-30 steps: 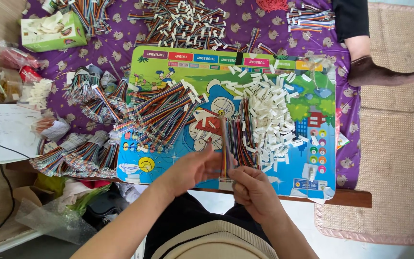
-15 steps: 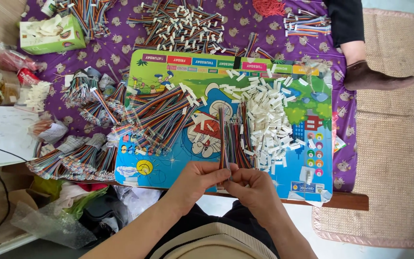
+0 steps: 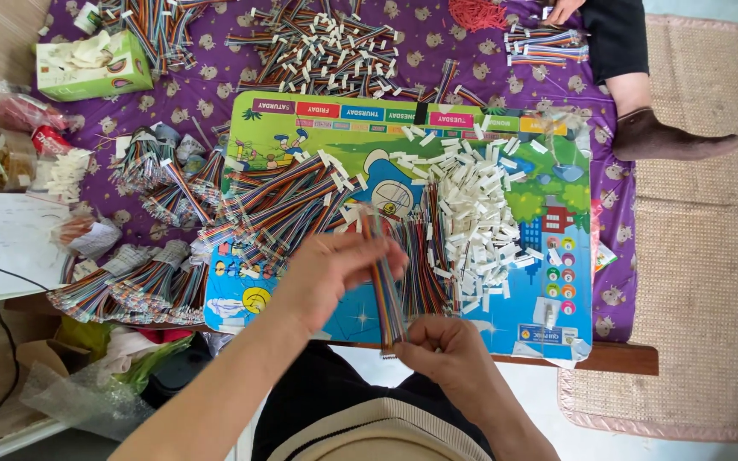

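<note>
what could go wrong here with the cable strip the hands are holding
1. The rainbow ribbon cable is pinched only at its ends, by the left hand and the right hand, above the loose cable pile; if dropped, it may tangle there.
2. The small white connectors lie loose on the colourful board; a sweeping hand may scatter them.
3. The cable's lower end hangs past the table edge, so it could fall off.

This looks like a home used for piecework, probably a living room. Beyond the left hand (image 3: 335, 277), a low table wears a purple patterned cloth (image 3: 215, 51); a woven floor mat (image 3: 694, 256) lies right of the right hand (image 3: 446, 354), a tissue box (image 3: 91, 64) far left.
</note>
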